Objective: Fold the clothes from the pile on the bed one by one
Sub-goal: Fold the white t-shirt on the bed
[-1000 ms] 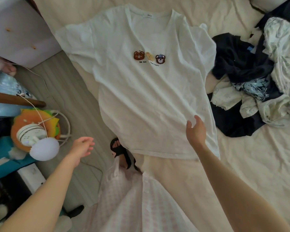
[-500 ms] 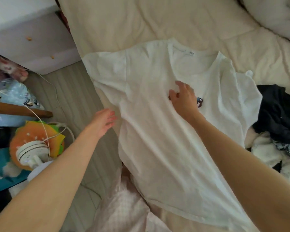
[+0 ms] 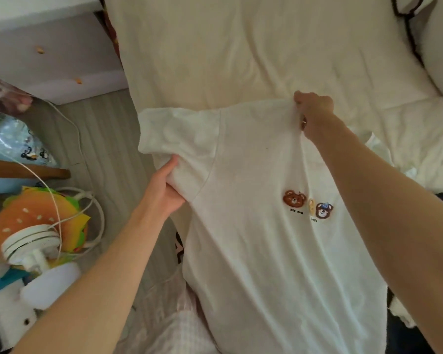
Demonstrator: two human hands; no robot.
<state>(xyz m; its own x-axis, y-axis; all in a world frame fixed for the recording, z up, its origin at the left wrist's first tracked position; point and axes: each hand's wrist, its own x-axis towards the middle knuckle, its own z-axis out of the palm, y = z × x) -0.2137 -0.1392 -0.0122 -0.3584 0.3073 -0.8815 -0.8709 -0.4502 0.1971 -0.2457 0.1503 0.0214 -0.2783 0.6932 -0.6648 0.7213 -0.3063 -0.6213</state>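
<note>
The white T-shirt (image 3: 261,226) lies face up on the cream bed (image 3: 241,60), its bear print showing, its hem hanging toward the bed's near edge. The folding of this one shirt looks to be just starting. The left hand (image 3: 164,190) has its grip closed on the cloth under the left sleeve, thumb on top and fingers tucked beneath. The right hand (image 3: 313,111) pinches the shoulder edge near the collar, its grip tight round a small bunch of fabric that is drawn up off the bed.

I'd guess the next move is to carry that left side over toward the middle, which calls for both hands travelling together so the fold line runs straight and the sleeve doesn't bunch.

Half a second ago neither hand held anything: the right lay flat on the chest print and the left hovered off the sleeve's edge. Now both have taken hold. The pile of dark clothes to the right has almost slipped out of view; only a sliver shows at the edge.
</note>
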